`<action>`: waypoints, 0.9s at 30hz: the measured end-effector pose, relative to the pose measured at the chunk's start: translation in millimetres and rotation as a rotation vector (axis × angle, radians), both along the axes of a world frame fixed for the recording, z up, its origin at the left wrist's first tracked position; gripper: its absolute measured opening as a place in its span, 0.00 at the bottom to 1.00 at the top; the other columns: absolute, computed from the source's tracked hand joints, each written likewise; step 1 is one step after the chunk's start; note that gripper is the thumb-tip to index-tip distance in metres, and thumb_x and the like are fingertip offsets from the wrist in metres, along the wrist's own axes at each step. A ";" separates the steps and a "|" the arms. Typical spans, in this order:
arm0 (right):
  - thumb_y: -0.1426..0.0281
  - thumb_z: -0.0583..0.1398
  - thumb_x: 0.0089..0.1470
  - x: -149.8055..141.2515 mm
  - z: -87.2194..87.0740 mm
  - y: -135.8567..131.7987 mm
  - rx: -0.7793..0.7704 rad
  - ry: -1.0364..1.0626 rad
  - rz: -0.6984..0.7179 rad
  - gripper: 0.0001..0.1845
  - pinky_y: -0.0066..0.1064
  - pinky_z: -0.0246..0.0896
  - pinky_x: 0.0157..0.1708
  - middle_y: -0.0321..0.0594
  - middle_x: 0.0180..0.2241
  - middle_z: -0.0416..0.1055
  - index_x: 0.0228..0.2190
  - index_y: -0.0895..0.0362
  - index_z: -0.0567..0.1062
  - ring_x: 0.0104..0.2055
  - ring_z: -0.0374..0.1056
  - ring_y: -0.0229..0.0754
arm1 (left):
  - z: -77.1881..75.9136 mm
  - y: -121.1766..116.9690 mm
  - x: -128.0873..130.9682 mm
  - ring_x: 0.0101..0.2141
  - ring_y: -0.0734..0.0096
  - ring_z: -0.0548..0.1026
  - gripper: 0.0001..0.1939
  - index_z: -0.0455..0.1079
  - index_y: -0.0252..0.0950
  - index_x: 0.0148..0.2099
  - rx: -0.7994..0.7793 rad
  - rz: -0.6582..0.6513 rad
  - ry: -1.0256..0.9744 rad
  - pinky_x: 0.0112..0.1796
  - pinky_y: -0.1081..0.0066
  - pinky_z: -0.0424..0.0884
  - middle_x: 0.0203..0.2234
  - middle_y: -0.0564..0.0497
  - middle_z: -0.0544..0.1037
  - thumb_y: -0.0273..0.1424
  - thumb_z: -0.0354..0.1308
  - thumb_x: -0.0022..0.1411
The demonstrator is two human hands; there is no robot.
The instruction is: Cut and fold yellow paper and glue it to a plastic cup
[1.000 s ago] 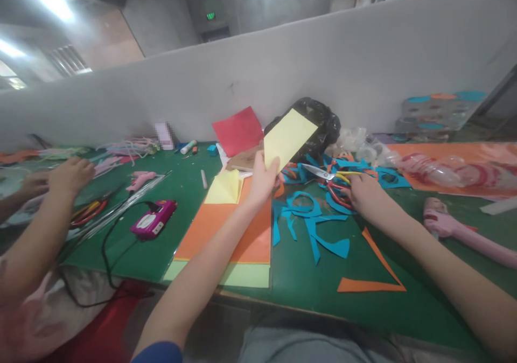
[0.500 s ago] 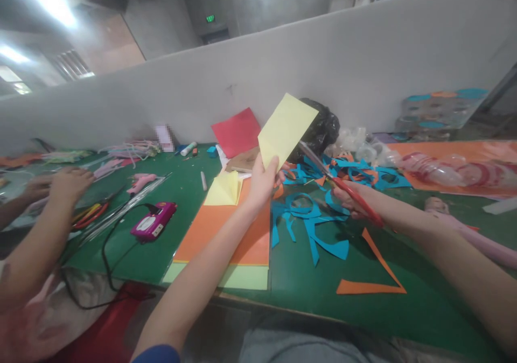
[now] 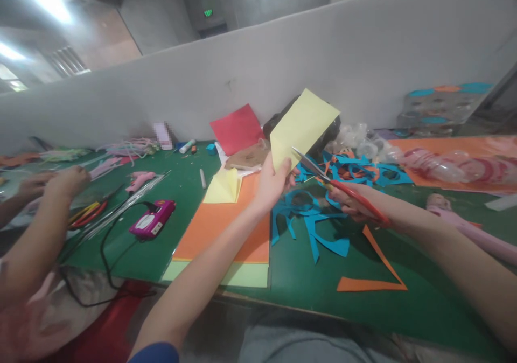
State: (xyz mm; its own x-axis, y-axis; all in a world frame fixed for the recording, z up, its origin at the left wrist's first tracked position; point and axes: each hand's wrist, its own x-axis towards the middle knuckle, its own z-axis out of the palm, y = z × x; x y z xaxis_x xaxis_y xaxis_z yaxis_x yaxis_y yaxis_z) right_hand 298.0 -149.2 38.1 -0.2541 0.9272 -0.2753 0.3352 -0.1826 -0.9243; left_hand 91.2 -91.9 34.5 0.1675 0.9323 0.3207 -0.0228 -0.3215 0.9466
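Observation:
Between the thumb and fingers of my left hand (image 3: 274, 182) is a pale yellow sheet of paper (image 3: 305, 123), raised above the table and tilted. My right hand (image 3: 349, 204) grips red-handled scissors (image 3: 359, 196). Their blades lie across the lower edge of the sheet, close to my left thumb. Whether the blades are parted I cannot make out. Below my left wrist, folded yellow paper (image 3: 222, 187) rests on a stack of orange sheets (image 3: 226, 234). Blue paper scraps (image 3: 315, 228) lie under the scissors.
A co-worker's hands (image 3: 67, 182) are at the left edge. Near them stand a purple power box (image 3: 153, 220) with a black cord and a pink glue gun (image 3: 140, 181). Red paper (image 3: 238, 128) leans at the back. Plastic bottles (image 3: 456, 166) and an orange strip (image 3: 371, 285) lie right.
My left hand has shifted slightly right with the yellow sheet. The scissor blades, earlier beside the sheet's right edge, now overlap its lower part.

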 end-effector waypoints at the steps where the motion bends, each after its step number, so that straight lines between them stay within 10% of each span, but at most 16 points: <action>1: 0.39 0.69 0.37 -1.3 1.8 -0.8 -0.029 0.000 0.000 0.39 0.23 0.37 0.16 0.22 0.19 0.47 0.40 0.54 0.68 0.19 0.43 0.28 | 0.7 -0.4 0.6 0.18 0.80 0.66 0.12 0.59 0.38 0.48 -0.001 -0.004 0.004 0.21 0.76 0.60 0.26 0.55 0.74 0.39 0.52 0.70; 17: 0.38 0.67 0.42 2.7 -3.7 1.7 -0.106 0.092 0.058 0.36 0.28 0.28 0.22 0.24 0.22 0.42 0.34 0.53 0.61 0.21 0.37 0.28 | -3.7 3.4 -0.9 0.16 0.83 0.63 0.13 0.60 0.38 0.47 0.004 -0.066 -0.033 0.19 0.77 0.56 0.26 0.57 0.73 0.40 0.55 0.69; 27: 0.33 0.61 0.46 1.2 -2.3 -3.4 -0.079 0.039 0.053 0.37 0.25 0.42 0.17 0.26 0.23 0.46 0.33 0.52 0.60 0.19 0.42 0.29 | 0.2 -0.4 1.4 0.16 0.84 0.60 0.09 0.59 0.39 0.44 -0.050 -0.037 -0.005 0.20 0.77 0.56 0.25 0.58 0.71 0.37 0.54 0.70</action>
